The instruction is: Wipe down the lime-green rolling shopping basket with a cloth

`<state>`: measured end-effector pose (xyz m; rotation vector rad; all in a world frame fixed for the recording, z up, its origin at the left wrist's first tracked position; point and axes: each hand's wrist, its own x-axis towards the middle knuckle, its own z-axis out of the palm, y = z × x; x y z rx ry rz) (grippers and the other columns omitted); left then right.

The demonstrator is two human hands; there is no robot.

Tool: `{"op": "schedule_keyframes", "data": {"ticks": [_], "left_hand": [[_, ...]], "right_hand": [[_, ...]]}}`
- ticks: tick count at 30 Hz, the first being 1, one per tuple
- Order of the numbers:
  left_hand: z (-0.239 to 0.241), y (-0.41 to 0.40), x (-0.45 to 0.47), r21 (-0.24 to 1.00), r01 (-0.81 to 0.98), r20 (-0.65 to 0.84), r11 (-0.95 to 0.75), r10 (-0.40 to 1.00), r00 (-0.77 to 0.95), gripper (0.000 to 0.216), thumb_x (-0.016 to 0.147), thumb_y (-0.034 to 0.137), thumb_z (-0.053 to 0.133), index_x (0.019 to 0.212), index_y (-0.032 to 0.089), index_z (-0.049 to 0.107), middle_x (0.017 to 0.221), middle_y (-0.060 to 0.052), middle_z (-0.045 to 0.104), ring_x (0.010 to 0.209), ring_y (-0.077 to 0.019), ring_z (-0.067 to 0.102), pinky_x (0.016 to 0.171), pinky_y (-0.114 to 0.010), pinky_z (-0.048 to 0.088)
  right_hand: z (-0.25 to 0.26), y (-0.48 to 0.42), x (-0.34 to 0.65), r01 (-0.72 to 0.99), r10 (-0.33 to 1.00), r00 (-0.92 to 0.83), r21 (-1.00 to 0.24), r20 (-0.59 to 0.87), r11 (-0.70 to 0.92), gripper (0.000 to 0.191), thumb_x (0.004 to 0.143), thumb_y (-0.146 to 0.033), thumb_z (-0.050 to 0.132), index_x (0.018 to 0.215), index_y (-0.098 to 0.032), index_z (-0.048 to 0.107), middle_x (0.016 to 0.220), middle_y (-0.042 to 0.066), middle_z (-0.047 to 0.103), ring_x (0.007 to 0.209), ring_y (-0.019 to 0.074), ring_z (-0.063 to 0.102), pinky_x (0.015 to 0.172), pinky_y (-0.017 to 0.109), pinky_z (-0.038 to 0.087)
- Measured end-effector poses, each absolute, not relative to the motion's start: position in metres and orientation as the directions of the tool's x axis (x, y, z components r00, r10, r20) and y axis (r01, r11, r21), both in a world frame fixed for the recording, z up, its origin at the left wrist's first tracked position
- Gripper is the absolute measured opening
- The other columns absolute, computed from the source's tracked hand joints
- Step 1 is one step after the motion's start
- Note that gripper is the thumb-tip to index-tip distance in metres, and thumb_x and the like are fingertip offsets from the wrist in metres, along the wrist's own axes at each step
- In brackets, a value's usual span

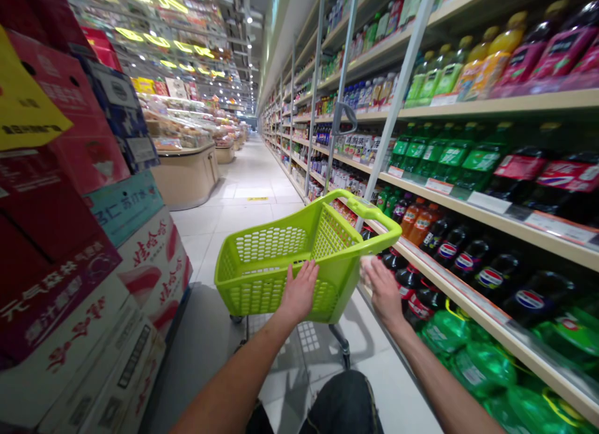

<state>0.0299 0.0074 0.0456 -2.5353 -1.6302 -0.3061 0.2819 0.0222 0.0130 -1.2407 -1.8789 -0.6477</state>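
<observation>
A lime-green shopping cart (271,284) with perforated plastic walls stands sideways in front of my knees. My left hand (299,291) lies against the rim of its near side wall, fingers stretched out and holding nothing. Just below the handle (392,229), at the cart's right end, is my right hand (386,290). Its fingers are bent around a small, crumpled white wipe (367,270), which is partly hidden and looks like tissue or cloth. Whether the wipe touches the cart, I cannot tell.
Shelves of drink bottles (486,156) line the right side, with large green bottles (472,365) at the bottom. Stacked cartons (154,268) rise close on the left. A rounded display counter (185,178) stands farther along the white tiled aisle (243,190).
</observation>
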Motion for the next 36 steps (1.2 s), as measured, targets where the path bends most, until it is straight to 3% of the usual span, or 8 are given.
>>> {"op": "schedule_keyframes", "data": {"ticks": [3, 6, 13, 15, 20, 26, 33, 36], "left_hand": [[0.044, 0.007, 0.029, 0.024, 0.914, 0.234, -0.406, 0.891, 0.389, 0.070, 0.067, 0.002, 0.031, 0.135, 0.014, 0.021, 0.144, -0.007, 0.021, 0.133, -0.0175, 0.016, 0.105, -0.054, 0.013], [0.040, 0.007, 0.023, 0.034, 0.940, 0.220, -0.339, 0.920, 0.324, 0.072, 0.065, 0.001, 0.032, 0.135, 0.013, 0.020, 0.144, -0.008, 0.020, 0.133, -0.0177, 0.016, 0.105, -0.053, 0.014], [0.032, 0.008, 0.008, 0.005, 0.951, 0.236, -0.309, 0.924, 0.299, 0.070, 0.067, 0.002, 0.030, 0.136, 0.014, 0.020, 0.144, -0.006, 0.021, 0.133, -0.0167, 0.015, 0.105, -0.053, 0.013], [0.031, 0.006, 0.002, 0.006, 0.959, 0.233, -0.282, 0.933, 0.273, 0.070, 0.067, 0.002, 0.030, 0.136, 0.014, 0.021, 0.144, -0.007, 0.021, 0.133, -0.0172, 0.016, 0.105, -0.053, 0.013], [0.028, 0.001, -0.006, 0.025, 0.966, 0.244, -0.258, 0.939, 0.244, 0.070, 0.067, 0.001, 0.029, 0.135, 0.015, 0.023, 0.144, -0.006, 0.022, 0.132, -0.0170, 0.018, 0.106, -0.053, 0.011], [0.027, 0.000, -0.010, 0.023, 0.969, 0.240, -0.247, 0.942, 0.235, 0.071, 0.067, 0.002, 0.031, 0.136, 0.014, 0.022, 0.144, -0.007, 0.020, 0.133, -0.0183, 0.016, 0.106, -0.052, 0.012], [0.024, -0.010, -0.039, 0.036, 0.986, 0.221, -0.165, 0.963, 0.154, 0.070, 0.067, 0.002, 0.030, 0.136, 0.012, 0.022, 0.144, -0.007, 0.019, 0.133, -0.0189, 0.015, 0.105, -0.054, 0.010], [0.024, -0.011, -0.037, 0.034, 0.990, 0.202, -0.139, 0.971, 0.130, 0.072, 0.066, 0.003, 0.032, 0.136, 0.012, 0.020, 0.144, -0.008, 0.017, 0.133, -0.0207, 0.014, 0.105, -0.054, 0.012]], "right_hand": [[0.076, 0.047, 0.302, 0.947, 0.453, -0.058, -0.094, 0.890, 0.308, 0.055, 0.074, -0.004, 0.034, 0.127, -0.020, 0.043, 0.136, 0.008, 0.038, 0.126, 0.0221, 0.033, 0.100, 0.044, 0.031], [0.103, 0.067, 0.303, 0.958, 0.495, -0.017, -0.127, 0.869, 0.257, 0.056, 0.071, -0.003, 0.036, 0.123, -0.018, 0.047, 0.131, 0.009, 0.044, 0.123, 0.0233, 0.036, 0.098, 0.044, 0.033], [0.058, 0.051, 0.248, 0.844, 0.573, -0.482, 0.175, 0.663, 0.508, 0.048, 0.079, -0.004, 0.033, 0.121, -0.021, 0.050, 0.128, 0.006, 0.049, 0.124, 0.0175, 0.035, 0.098, 0.039, 0.032], [0.070, 0.054, 0.264, 0.875, 0.603, -0.447, 0.185, 0.661, 0.446, 0.049, 0.078, -0.004, 0.033, 0.121, -0.022, 0.049, 0.127, 0.007, 0.049, 0.123, 0.0188, 0.037, 0.097, 0.041, 0.030], [0.098, 0.065, 0.295, 0.988, 0.614, -0.117, 0.026, 0.781, 0.155, 0.050, 0.073, -0.003, 0.037, 0.120, -0.014, 0.050, 0.126, 0.015, 0.048, 0.122, 0.0260, 0.037, 0.091, 0.046, 0.033], [0.056, 0.045, 0.212, 0.801, 0.573, -0.563, 0.223, 0.595, 0.555, 0.052, 0.078, -0.001, 0.033, 0.123, -0.022, 0.048, 0.127, 0.005, 0.049, 0.125, 0.0179, 0.033, 0.098, 0.038, 0.028], [0.065, 0.059, 0.233, 0.956, 0.625, -0.249, 0.084, 0.740, 0.281, 0.052, 0.074, -0.001, 0.036, 0.122, -0.018, 0.049, 0.128, 0.011, 0.048, 0.121, 0.0245, 0.038, 0.096, 0.045, 0.028], [0.051, 0.054, 0.206, 0.911, 0.629, -0.358, 0.111, 0.691, 0.397, 0.055, 0.073, 0.000, 0.035, 0.123, -0.019, 0.047, 0.128, 0.010, 0.048, 0.124, 0.0229, 0.035, 0.096, 0.042, 0.029]]}}
